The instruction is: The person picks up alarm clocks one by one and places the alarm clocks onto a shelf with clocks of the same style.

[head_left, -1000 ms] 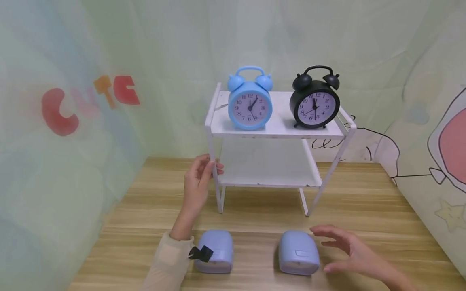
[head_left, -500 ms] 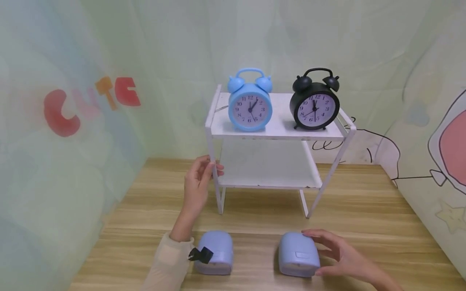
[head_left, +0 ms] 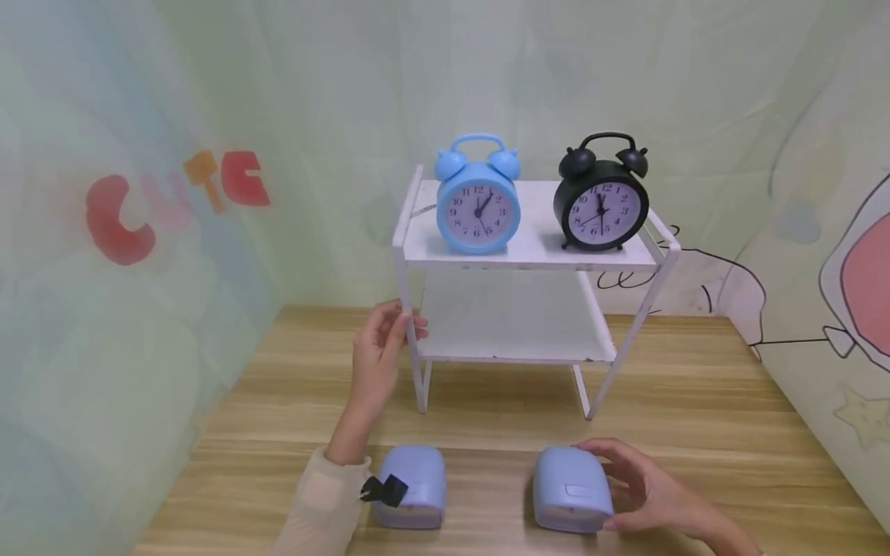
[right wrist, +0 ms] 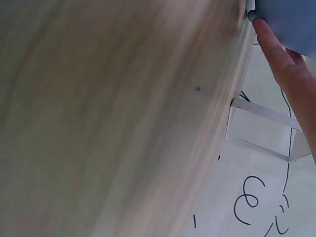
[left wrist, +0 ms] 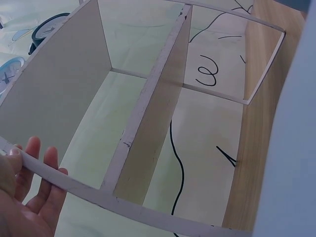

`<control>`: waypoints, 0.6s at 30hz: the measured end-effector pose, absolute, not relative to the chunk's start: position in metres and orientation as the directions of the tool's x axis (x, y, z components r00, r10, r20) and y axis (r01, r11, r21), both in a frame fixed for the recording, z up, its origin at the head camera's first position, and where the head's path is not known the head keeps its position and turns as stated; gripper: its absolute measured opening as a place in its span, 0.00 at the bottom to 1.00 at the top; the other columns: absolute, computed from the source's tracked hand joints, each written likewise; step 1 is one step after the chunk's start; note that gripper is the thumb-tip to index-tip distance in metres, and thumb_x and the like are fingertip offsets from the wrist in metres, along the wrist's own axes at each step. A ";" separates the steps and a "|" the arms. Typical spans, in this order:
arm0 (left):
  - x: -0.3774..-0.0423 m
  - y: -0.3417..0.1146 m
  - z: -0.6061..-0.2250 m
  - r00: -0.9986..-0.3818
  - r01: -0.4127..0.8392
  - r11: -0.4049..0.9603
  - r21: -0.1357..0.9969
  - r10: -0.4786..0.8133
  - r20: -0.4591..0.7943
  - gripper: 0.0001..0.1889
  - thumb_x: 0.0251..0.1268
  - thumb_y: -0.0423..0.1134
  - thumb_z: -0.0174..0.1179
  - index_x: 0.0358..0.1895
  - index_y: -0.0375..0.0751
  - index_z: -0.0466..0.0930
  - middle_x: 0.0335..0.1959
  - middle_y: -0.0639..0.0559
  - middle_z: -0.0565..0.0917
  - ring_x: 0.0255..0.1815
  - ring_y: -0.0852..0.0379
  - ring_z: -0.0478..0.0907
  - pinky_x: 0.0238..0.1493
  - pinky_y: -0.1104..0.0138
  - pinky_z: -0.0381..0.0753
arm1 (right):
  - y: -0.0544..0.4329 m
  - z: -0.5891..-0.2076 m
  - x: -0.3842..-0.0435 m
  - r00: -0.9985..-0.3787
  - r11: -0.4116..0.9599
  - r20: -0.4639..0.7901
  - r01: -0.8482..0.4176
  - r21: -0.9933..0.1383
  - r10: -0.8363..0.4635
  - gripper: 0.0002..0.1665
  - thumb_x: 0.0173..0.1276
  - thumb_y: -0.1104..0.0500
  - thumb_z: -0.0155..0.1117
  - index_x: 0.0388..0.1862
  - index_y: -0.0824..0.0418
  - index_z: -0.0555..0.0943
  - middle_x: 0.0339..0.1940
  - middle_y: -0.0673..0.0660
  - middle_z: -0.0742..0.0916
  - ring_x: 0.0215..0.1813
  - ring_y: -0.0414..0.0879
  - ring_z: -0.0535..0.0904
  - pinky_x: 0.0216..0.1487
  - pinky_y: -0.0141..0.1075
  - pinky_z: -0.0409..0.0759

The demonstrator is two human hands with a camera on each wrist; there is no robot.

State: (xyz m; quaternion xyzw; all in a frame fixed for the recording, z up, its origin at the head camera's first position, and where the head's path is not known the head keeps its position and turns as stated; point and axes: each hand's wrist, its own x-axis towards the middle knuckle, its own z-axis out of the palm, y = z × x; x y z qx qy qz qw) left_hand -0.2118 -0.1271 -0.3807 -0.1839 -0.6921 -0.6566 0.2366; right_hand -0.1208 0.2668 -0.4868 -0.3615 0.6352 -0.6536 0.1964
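Note:
My left hand (head_left: 375,351) holds the left front leg of a white two-tier shelf (head_left: 531,262). In the left wrist view, the thumb and fingers (left wrist: 50,157) are around that white bar. At the front right, my right hand (head_left: 647,490) grips a lavender-blue alarm clock (head_left: 572,483) by its right side, thumb at the near corner and forefinger at the far edge. The clock's dial is mostly out of sight, facing forward and down. Part of the same clock (right wrist: 289,24) shows at the top of the right wrist view, with the forefinger against it.
On the upper tier stand a bright blue twin-bell clock (head_left: 478,205) and a black twin-bell clock (head_left: 602,201). Another lavender-blue clock (head_left: 424,471) sits beside my left sleeve on the wooden table (head_left: 278,417). Printed curtains (head_left: 334,154) enclose the back and sides.
My right hand has moved left from beside the right lavender-blue clock and taken hold of it. The left hand keeps its hold on the shelf leg.

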 end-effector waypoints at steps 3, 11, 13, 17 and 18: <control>-0.211 -0.127 -0.380 -0.820 0.566 0.073 0.821 -0.059 0.570 0.10 0.79 0.33 0.50 0.51 0.30 0.76 0.38 0.36 0.85 0.38 0.47 0.85 0.45 0.53 0.87 | 0.267 -0.488 -0.121 -0.665 -0.121 0.217 -0.188 -0.975 -0.715 0.49 0.55 0.81 0.68 0.74 0.73 0.56 0.74 0.56 0.69 0.70 0.46 0.70 0.67 0.40 0.74; -0.212 -0.127 -0.381 -0.816 0.572 0.056 0.818 -0.059 0.575 0.11 0.78 0.32 0.50 0.52 0.26 0.75 0.38 0.34 0.84 0.37 0.51 0.85 0.44 0.56 0.87 | 0.266 -0.490 -0.125 -0.636 -0.163 0.245 -0.186 -0.969 -0.732 0.48 0.55 0.82 0.67 0.72 0.76 0.55 0.72 0.58 0.69 0.68 0.50 0.71 0.63 0.44 0.78; -0.212 -0.127 -0.381 -0.814 0.576 0.054 0.816 -0.058 0.578 0.11 0.78 0.32 0.50 0.52 0.24 0.74 0.38 0.34 0.84 0.37 0.52 0.85 0.44 0.59 0.88 | 0.266 -0.489 -0.125 -0.652 -0.159 0.221 -0.153 -0.975 -0.726 0.48 0.54 0.82 0.68 0.72 0.75 0.56 0.71 0.57 0.69 0.67 0.50 0.72 0.63 0.45 0.78; -0.213 -0.127 -0.381 -0.812 0.579 0.051 0.814 -0.054 0.581 0.11 0.78 0.31 0.50 0.52 0.24 0.74 0.38 0.34 0.84 0.37 0.53 0.85 0.43 0.62 0.87 | 0.265 -0.489 -0.126 -0.645 -0.179 0.228 -0.142 -0.974 -0.730 0.48 0.54 0.82 0.68 0.71 0.76 0.56 0.71 0.58 0.69 0.67 0.51 0.71 0.62 0.46 0.79; -0.213 -0.127 -0.381 -0.811 0.580 0.051 0.813 -0.053 0.582 0.11 0.78 0.31 0.50 0.52 0.24 0.74 0.38 0.34 0.84 0.37 0.52 0.85 0.43 0.62 0.87 | 0.265 -0.489 -0.126 -0.644 -0.185 0.226 -0.132 -0.974 -0.731 0.48 0.54 0.82 0.68 0.72 0.75 0.56 0.71 0.57 0.69 0.67 0.50 0.71 0.62 0.46 0.79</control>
